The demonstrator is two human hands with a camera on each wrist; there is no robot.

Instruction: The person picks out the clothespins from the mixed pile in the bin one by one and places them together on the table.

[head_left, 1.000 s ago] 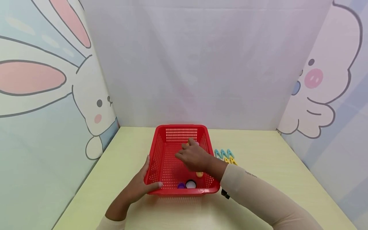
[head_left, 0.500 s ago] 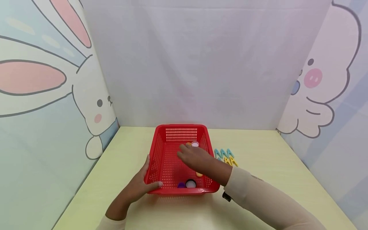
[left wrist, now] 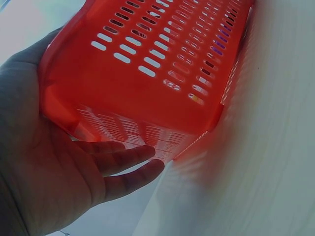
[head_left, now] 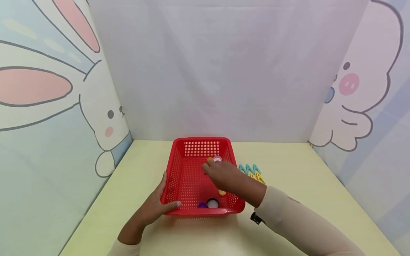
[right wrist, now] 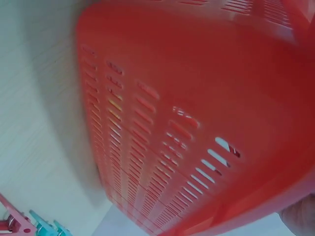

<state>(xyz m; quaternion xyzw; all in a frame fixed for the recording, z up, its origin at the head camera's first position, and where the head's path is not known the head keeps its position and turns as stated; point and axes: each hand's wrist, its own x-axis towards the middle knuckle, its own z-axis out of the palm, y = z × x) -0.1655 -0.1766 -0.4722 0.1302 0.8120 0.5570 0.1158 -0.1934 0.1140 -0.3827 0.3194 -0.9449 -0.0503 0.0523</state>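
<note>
A red plastic basket (head_left: 209, 212) with slotted walls stands on the table. My left hand (head_left: 157, 206) rests at its front left corner, thumb over the front rim and the other fingers extended along the outside; the left wrist view shows these fingers (left wrist: 133, 177) nearly straight. Over the basket's right half is my right hand (head_left: 222, 176), fingertips bent downward; whether they hold anything I cannot tell. Small round caps lie inside: a purple cap (head_left: 202, 205), a black-rimmed cap (head_left: 213, 203), a yellow cap (head_left: 222, 192), an orange cap (head_left: 210, 159) and a pink-rimmed cap (head_left: 217, 159).
To the basket's right lie teal clips (head_left: 249, 169) and yellow clips (head_left: 260, 177) in rows, partly behind the right forearm. A pink clip (right wrist: 18, 222) shows in the right wrist view. A grey-white backdrop (head_left: 217, 71) closes the table's far side, with cartoon-printed panels left and right.
My right hand has drawn back toward the right inside the basket, uncovering the orange and pink-rimmed caps at the far end. The left hand and the basket have stayed in place.
</note>
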